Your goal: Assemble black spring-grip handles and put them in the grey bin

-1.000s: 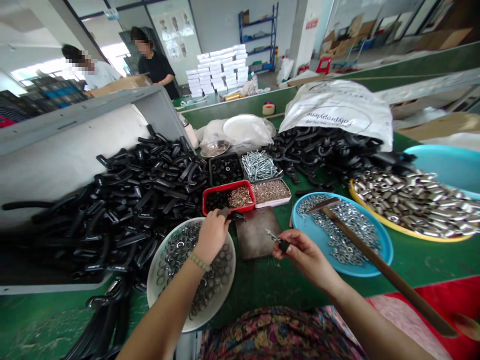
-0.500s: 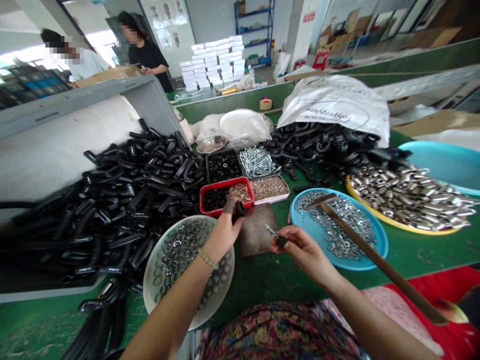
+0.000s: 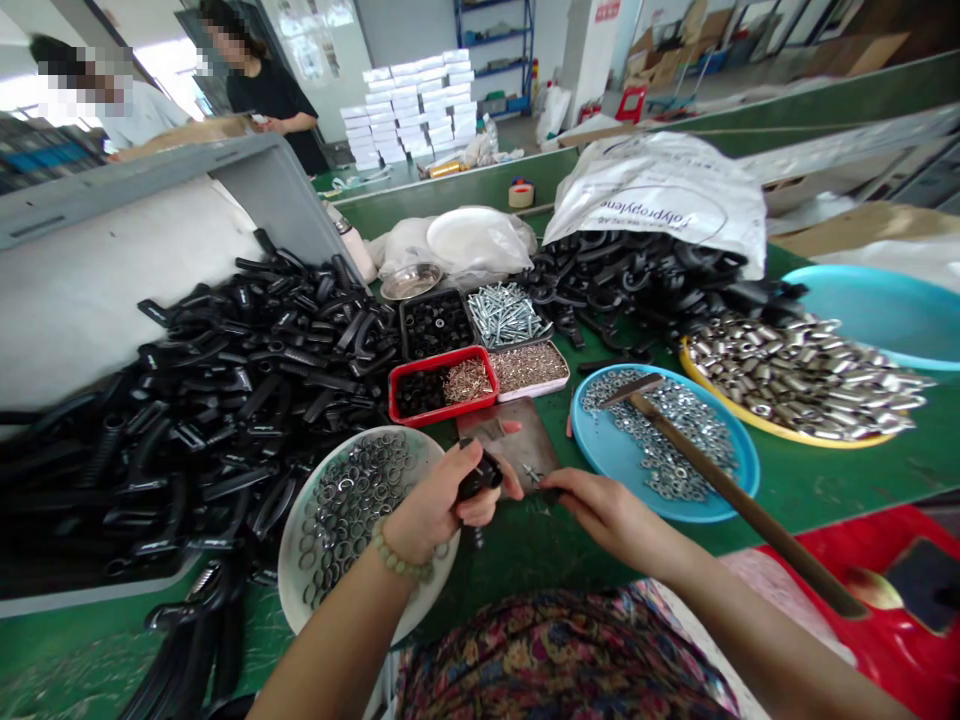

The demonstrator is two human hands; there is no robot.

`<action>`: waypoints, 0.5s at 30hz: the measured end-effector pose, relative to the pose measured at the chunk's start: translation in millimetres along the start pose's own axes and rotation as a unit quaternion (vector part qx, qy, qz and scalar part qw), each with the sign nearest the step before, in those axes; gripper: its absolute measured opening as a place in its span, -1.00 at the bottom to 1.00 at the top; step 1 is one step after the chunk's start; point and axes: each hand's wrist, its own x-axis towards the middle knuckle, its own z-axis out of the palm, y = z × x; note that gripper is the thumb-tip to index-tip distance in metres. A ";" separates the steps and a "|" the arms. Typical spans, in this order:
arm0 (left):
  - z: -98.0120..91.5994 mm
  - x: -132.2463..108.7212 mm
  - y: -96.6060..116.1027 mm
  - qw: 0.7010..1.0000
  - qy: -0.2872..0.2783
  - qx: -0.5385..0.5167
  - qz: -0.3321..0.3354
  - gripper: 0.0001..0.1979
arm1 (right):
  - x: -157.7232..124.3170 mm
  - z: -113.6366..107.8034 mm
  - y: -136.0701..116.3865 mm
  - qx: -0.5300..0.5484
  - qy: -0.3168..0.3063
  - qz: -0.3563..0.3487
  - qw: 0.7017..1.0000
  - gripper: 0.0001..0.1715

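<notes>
My left hand (image 3: pixel 431 510) is closed around a short black plastic part (image 3: pixel 481 476) with a rounded, hollow-looking end, above the front of a flat metal plate (image 3: pixel 536 425). To its right, my right hand (image 3: pixel 611 512) pinches a small silver screw (image 3: pixel 532 474) by its black end piece (image 3: pixel 552 494). The screw's tip points left, toward the black part, with a small gap between them. Beneath my left wrist is a white bowl (image 3: pixel 289 570) of metal rings (image 3: pixel 352 500).
Beyond the plate stand a red tray (image 3: pixel 442 411) of small black pieces and pins, and a tray of bolts (image 3: pixel 506 312). A hammer (image 3: pixel 720 485) lies across a blue basin (image 3: pixel 750 500) of nuts. Black handles (image 3: pixel 300 350) pile up left. Two people (image 3: pixel 270 100) are at the back left.
My left hand has come back from beside the red tray toward me, turning the black part to face right. My right hand has lowered slightly, keeping the screw. The view has shifted a little.
</notes>
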 end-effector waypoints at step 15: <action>20.0 10.9 -24.4 0.980 0.190 0.051 0.014 -0.54 | 5.5 27.5 -9.5 0.218 0.116 0.062 0.967 -0.74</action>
